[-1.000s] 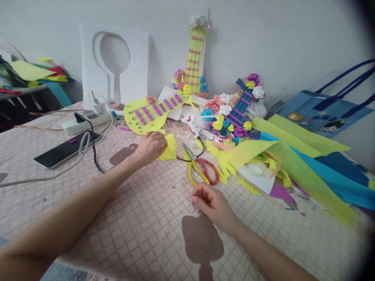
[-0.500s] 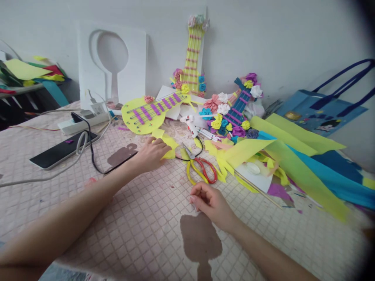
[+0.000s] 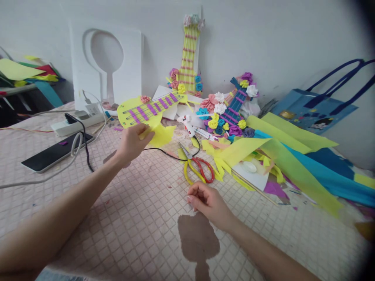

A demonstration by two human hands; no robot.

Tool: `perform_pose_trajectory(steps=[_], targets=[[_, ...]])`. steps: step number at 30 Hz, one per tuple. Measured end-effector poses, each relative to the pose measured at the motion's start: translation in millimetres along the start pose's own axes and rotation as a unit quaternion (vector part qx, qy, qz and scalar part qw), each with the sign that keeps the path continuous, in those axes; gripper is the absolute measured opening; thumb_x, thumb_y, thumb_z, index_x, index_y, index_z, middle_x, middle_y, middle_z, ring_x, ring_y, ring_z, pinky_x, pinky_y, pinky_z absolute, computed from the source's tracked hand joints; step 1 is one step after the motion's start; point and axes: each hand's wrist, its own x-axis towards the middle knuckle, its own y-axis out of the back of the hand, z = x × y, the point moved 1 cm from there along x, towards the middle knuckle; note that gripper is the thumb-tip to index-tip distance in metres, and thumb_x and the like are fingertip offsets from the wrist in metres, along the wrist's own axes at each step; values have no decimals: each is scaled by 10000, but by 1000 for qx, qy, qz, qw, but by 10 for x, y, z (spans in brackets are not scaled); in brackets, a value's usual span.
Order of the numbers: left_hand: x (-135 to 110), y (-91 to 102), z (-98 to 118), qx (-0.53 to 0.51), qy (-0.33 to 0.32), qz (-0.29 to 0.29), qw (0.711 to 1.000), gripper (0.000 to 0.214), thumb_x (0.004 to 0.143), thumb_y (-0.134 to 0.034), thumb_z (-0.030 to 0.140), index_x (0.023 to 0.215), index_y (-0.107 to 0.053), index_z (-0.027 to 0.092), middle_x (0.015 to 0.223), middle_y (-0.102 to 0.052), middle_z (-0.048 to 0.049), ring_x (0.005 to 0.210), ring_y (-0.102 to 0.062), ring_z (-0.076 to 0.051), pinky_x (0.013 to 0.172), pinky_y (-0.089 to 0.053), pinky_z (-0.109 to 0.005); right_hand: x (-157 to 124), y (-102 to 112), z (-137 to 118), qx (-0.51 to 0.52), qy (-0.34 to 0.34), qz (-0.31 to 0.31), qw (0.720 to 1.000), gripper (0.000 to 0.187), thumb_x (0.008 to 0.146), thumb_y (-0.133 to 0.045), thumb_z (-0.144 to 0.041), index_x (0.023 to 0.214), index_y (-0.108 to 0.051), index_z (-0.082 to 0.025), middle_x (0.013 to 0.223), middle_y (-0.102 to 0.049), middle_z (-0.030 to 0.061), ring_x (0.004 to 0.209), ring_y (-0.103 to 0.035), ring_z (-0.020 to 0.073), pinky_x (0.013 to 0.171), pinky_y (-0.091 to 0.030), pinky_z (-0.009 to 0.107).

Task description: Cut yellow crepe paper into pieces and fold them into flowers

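My left hand is raised a little above the quilted table cover, its fingers pinched on a yellow paper scrap. My right hand rests on the cover nearer to me, fingers curled together; whatever may be inside them is hidden. Two pairs of scissors, one with yellow handles and one with red, lie just beyond my right hand. A yellow paper guitar with purple frets lies flat behind my left hand.
A phone and a power strip with cables sit at the left. A glue gun, two more flowered paper guitars, long yellow and blue paper sheets and a blue bag crowd the right. A white foam board leans on the wall.
My left hand closed on the yellow scrap that lay on the table and lifted it up and to the left. My right hand has stayed put.
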Motion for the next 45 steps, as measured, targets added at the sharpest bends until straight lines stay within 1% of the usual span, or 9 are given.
perform_pose_trajectory(steps=[2,5,8,13,22,32,34,38,45], targets=[[-132,-1,126,85,-82,-10,993,130,798,-566,294,786,-615,175,729,-634,-22,665,-564,-162,630,-411,-276,1,1,-8,6,-4,1,1000,140,856,-576,-328,864,-524,-199,692,-525,-32,597,-500,95,561,-432,226],[-410,-86,270,146,-220,-168,950,148,841,-532,272,821,-646,180,810,-680,-46,771,-617,-191,734,-445,-318,2,8,-32,5,-12,4,1000,160,851,-582,-349,858,-523,-200,684,-525,-35,592,-505,95,560,-437,227],[-571,-103,304,143,-234,-262,925,246,785,-634,378,968,-647,214,934,-691,-52,893,-628,-222,810,-461,-348,4,17,-50,-3,-20,4,1000,183,847,-585,-372,852,-525,-200,685,-528,-33,591,-509,94,557,-437,225],[-521,-7,273,121,-190,-237,945,153,790,-617,310,898,-636,203,895,-675,-48,849,-623,-202,763,-481,-328,7,27,-45,-5,-25,6,1000,197,846,-584,-386,864,-528,-199,674,-526,-34,582,-510,93,552,-439,226],[-609,-169,195,164,-284,-323,888,221,765,-510,66,924,-622,173,1002,-646,-65,942,-587,-207,857,-448,-345,-2,29,-49,0,-22,4,1000,152,859,-578,-334,874,-524,-193,666,-533,-39,573,-507,87,552,-436,222],[-613,-183,200,94,-282,-263,918,174,880,-455,129,868,-625,161,921,-665,-74,858,-611,-173,775,-481,-296,-23,33,-40,1,-1,32,999,93,883,-530,-292,878,-507,-202,735,-568,-16,578,-530,92,541,-436,226],[-683,-150,259,63,-289,-246,923,166,890,-454,132,894,-618,156,944,-657,-76,874,-603,-170,781,-483,-297,-48,34,-43,-32,30,58,997,111,869,-541,-250,963,-490,-219,798,-554,-11,574,-518,89,523,-425,223],[-928,-79,367,24,-309,-292,905,147,888,-477,106,933,-607,158,963,-645,-64,895,-585,-164,813,-474,-310,-110,30,-80,-184,110,56,975,462,760,-605,-105,1159,-429,-258,1089,-478,49,591,-475,71,543,-434,236],[-1209,-52,368,4,-279,-351,894,338,822,-495,24,1131,-534,157,1146,-588,-85,1052,-542,-182,922,-445,-331,-90,35,-104,-316,171,-25,933,140,845,-496,-87,898,-534,-211,996,-532,51,822,-563,143,717,-465,278]])
